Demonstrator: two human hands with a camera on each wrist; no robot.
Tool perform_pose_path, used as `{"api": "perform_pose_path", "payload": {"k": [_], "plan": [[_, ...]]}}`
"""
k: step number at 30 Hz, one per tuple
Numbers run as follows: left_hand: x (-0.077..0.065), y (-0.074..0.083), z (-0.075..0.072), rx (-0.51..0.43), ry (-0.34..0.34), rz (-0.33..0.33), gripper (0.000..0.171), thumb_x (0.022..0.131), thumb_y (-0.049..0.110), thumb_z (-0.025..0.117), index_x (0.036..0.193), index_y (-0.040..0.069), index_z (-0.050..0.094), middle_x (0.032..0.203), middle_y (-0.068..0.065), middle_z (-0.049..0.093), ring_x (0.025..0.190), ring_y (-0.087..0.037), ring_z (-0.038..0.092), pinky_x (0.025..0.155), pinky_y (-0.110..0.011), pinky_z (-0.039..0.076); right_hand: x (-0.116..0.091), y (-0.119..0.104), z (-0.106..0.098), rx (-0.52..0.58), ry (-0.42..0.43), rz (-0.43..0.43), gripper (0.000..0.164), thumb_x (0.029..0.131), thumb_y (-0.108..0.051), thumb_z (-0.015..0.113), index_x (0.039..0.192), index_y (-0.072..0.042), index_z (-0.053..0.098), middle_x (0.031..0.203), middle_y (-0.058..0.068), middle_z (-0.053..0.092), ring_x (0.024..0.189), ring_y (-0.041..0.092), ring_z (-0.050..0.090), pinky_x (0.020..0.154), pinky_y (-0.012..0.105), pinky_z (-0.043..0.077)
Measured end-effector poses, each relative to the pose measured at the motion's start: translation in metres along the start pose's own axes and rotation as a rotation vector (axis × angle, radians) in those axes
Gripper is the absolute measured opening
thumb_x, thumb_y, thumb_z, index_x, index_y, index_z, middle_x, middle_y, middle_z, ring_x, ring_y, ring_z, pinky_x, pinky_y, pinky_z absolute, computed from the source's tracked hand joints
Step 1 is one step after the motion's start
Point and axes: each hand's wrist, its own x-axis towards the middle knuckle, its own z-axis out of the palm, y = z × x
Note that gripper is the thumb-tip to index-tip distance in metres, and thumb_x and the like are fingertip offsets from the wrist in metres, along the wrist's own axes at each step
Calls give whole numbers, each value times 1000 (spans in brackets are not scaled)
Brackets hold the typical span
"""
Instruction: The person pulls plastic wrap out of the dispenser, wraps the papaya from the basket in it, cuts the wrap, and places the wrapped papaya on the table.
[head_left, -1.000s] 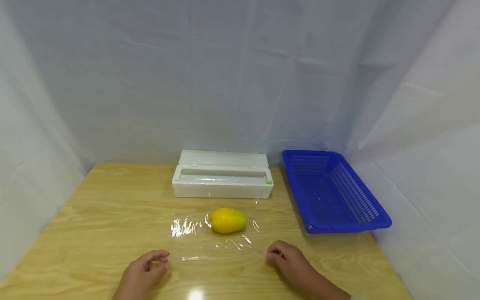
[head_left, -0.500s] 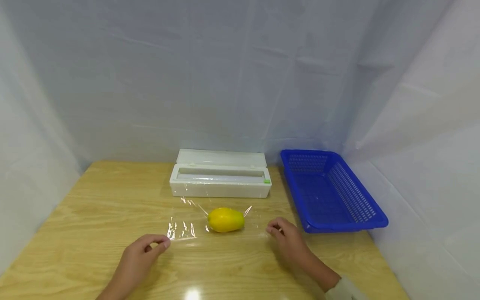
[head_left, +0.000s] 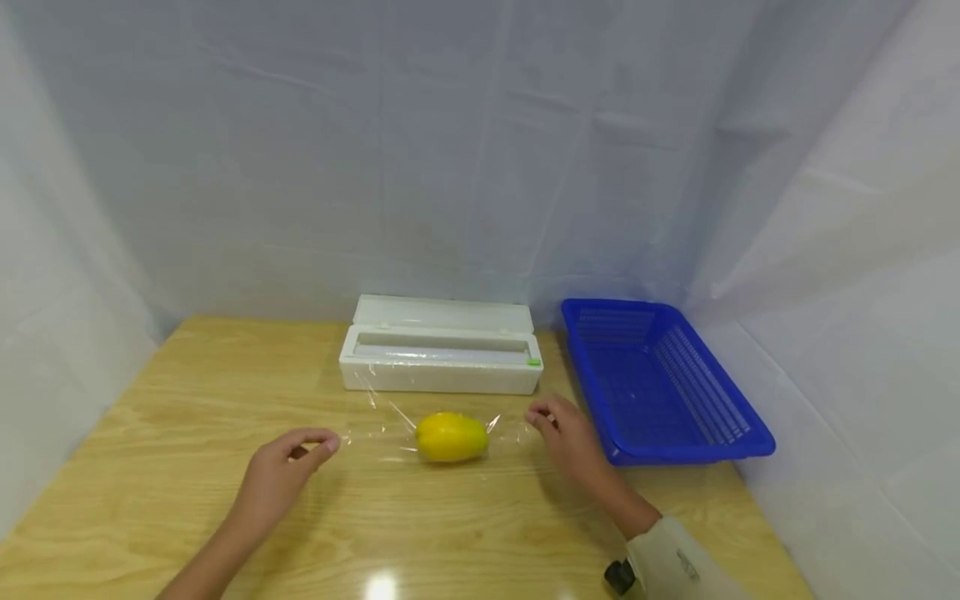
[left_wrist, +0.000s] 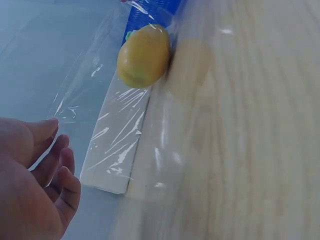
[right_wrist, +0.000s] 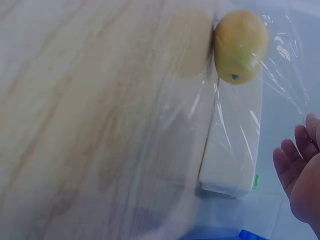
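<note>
A yellow fruit with a greenish end, papaya-like in shape (head_left: 452, 437), lies on its side on a sheet of clear cling film (left_wrist: 116, 135). My left hand (head_left: 281, 471) pinches the film's near left corner between thumb and fingertips. On the other side my right hand (head_left: 572, 442) pinches the near right corner the same way. Both hands are raised over the table, to either side of the fruit. Creases run from the fruit through the film toward the right hand (right_wrist: 306, 172) in the right wrist view. Much of the sheet's outline is too transparent to see.
Behind the fruit stands a white cling film dispenser box (head_left: 438, 381), its lid open and a roll inside, with a green slider at its right end. A blue plastic basket (head_left: 592, 392) sits at the right. White sheeting (head_left: 450, 167) encloses the wooden table (head_left: 225, 392).
Both hands have moved away from the body and up, fingers closing on the film's near corners. The film's near edge has lifted toward the fruit, which stays in nearly the same place.
</note>
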Motion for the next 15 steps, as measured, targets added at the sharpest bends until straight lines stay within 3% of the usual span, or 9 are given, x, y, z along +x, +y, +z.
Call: {"api": "perform_pose_path", "payload": {"k": [6,10,15], "plan": [[19,2,-1,-26,-15,26,44,99,45,63,122,8,70,111,-10,71,88,-20,61,66,-26,53,11,0,1,-26,32,25,10,101,-25,63,101,-16,66,92,-3,65,82,11,58,71,30,52],[33,1,0,-34,-21,49,48,100,47,60,125,7,68,114,-12,71,98,-27,64,77,-32,58,20,2,6,-49,58,45,12,101,-27,63,101,-16,67,92,-2,66,83,12,59,73,32,51],[48,-1,4,-56,-27,44,51,100,48,59,127,5,67,115,-14,71,101,-29,63,81,-36,58,31,3,14,-55,79,103,12,101,-28,63,101,-17,67,92,-1,67,82,15,59,72,33,50]]}}
